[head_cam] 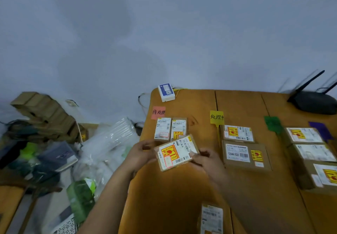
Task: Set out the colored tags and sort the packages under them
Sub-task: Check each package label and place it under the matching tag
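Bare table (164,197) lies open near the hands (175,159), while boxes (170,129) under the pink tag (158,112) crowd just behind.

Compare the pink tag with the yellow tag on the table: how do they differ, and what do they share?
The pink tag lies near the table's left edge; the yellow tag lies further right. Two small packages lie side by side below the pink tag; two larger boxes lie one behind the other below the yellow tag. A thin yellow strip runs down from the yellow tag; none shows on the pink tag. Both lie flat and carry handwritten characters.
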### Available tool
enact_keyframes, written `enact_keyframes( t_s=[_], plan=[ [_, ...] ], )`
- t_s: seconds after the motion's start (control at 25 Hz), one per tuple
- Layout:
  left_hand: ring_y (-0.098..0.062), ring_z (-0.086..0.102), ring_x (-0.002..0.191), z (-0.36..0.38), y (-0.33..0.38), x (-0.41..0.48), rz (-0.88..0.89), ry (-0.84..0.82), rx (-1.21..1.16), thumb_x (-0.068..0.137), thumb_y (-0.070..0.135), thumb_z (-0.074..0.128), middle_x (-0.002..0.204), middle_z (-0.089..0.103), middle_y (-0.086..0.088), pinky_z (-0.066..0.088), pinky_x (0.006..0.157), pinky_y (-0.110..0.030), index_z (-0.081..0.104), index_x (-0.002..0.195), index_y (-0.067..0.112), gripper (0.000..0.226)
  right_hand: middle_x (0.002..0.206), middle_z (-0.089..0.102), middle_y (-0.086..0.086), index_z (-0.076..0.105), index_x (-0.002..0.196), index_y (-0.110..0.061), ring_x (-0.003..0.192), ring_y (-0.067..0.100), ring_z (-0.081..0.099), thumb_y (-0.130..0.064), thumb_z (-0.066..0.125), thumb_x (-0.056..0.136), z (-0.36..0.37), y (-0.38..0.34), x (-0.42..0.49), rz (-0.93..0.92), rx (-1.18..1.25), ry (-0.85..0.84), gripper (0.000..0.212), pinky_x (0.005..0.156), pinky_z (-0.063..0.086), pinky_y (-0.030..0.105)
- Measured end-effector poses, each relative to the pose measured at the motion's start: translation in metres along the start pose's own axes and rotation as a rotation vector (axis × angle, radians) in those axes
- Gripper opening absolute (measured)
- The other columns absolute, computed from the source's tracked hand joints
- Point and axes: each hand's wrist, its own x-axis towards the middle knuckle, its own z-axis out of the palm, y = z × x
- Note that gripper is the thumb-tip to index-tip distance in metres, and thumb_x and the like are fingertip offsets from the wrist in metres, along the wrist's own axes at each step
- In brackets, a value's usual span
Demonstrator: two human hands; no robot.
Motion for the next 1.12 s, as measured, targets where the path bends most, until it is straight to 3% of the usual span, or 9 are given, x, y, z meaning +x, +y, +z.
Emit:
enact_keyframes(
  t_s=[0.12, 0.28, 0.44, 0.56, 0.68, 0.84, 1.0, 1.12],
  plan=[
    [-0.028, 0.079, 0.097, -0.016, -0.023, 0.054, -0.114, 0.044, -0.039, 0.096, 0.014, 0.074, 0.116, 0.077, -0.019, 0.066, 0.084, -0.039, 0.066, 0.124, -0.001, 0.032, 0.119, 0.073, 0.018, 0.057, 0.119, -0.004, 0.109, 0.03, 0.074, -0.007, 0.075, 0.093, 0.04, 0.032, 0.03, 0.116, 0.075, 0.075, 0.031, 0.095, 0.063, 0.043],
    [-0.02, 0.082, 0.085, -0.021, -0.048, 0.1, -0.176, -0.065, 0.029, 0.1, 0.017, 0.068, 0.098, 0.084, -0.009, 0.067, 0.075, -0.035, 0.074, 0.122, 0.005, 0.026, 0.12, 0.073, 0.01, 0.059, 0.126, -0.012, 0.107, 0.026, 0.074, -0.021, 0.076, 0.094, 0.069, 0.059, 0.058, 0.191, -0.07, 0.136, 0.037, 0.092, 0.064, 0.042],
    [-0.028, 0.079, 0.102, -0.015, -0.07, 0.134, -0.281, -0.128, 0.018, 0.104, 0.012, 0.06, 0.114, 0.079, -0.014, 0.062, 0.095, -0.05, 0.069, 0.129, 0.008, 0.027, 0.125, 0.075, 0.006, 0.068, 0.13, -0.015, 0.115, 0.025, 0.07, -0.026, 0.073, 0.097, 0.076, 0.07, 0.086, 0.205, -0.161, 0.197, 0.035, 0.096, 0.058, 0.039],
    [-0.031, 0.077, 0.106, -0.012, -0.082, 0.148, -0.3, -0.147, -0.037, 0.104, 0.01, 0.06, 0.119, 0.077, -0.017, 0.059, 0.099, -0.053, 0.067, 0.131, 0.007, 0.029, 0.121, 0.077, 0.007, 0.071, 0.131, -0.012, 0.113, 0.025, 0.072, -0.026, 0.07, 0.099, 0.075, 0.073, 0.105, 0.236, -0.166, 0.216, 0.035, 0.104, 0.056, 0.043],
    [-0.03, 0.077, 0.107, -0.011, -0.086, 0.154, -0.289, -0.152, -0.092, 0.104, 0.011, 0.06, 0.119, 0.078, -0.015, 0.059, 0.101, -0.053, 0.067, 0.134, 0.007, 0.031, 0.111, 0.077, 0.003, 0.073, 0.129, -0.014, 0.107, 0.023, 0.073, -0.027, 0.069, 0.1, 0.073, 0.074, 0.115, 0.251, -0.143, 0.209, 0.032, 0.101, 0.058, 0.04],
    [-0.029, 0.076, 0.109, -0.01, -0.088, 0.157, -0.285, -0.154, -0.102, 0.104, 0.013, 0.06, 0.12, 0.077, -0.013, 0.059, 0.101, -0.052, 0.065, 0.138, 0.009, 0.034, 0.127, 0.075, 0.011, 0.07, 0.134, -0.011, 0.118, 0.027, 0.07, -0.024, 0.066, 0.102, 0.074, 0.074, 0.12, 0.228, -0.097, 0.187, 0.034, 0.109, 0.053, 0.047],
    [-0.026, 0.073, 0.112, -0.013, -0.084, 0.155, -0.266, -0.156, -0.147, 0.105, 0.013, 0.059, 0.132, 0.071, -0.015, 0.063, 0.089, -0.038, 0.054, 0.149, 0.01, 0.045, 0.14, 0.068, 0.011, 0.058, 0.146, -0.014, 0.127, 0.027, 0.065, -0.021, 0.066, 0.102, 0.074, 0.068, 0.11, 0.178, -0.118, 0.174, 0.046, 0.111, 0.051, 0.045],
    [-0.034, 0.06, 0.132, -0.013, -0.087, 0.143, -0.241, -0.019, -0.019, 0.099, 0.023, 0.068, 0.151, 0.057, -0.014, 0.05, 0.11, -0.053, 0.044, 0.156, 0.014, 0.063, 0.147, 0.06, 0.007, 0.051, 0.152, -0.019, 0.134, 0.028, 0.057, -0.029, 0.07, 0.099, 0.066, 0.062, 0.091, 0.136, -0.204, 0.177, 0.057, 0.104, 0.05, 0.039]
  ],
)
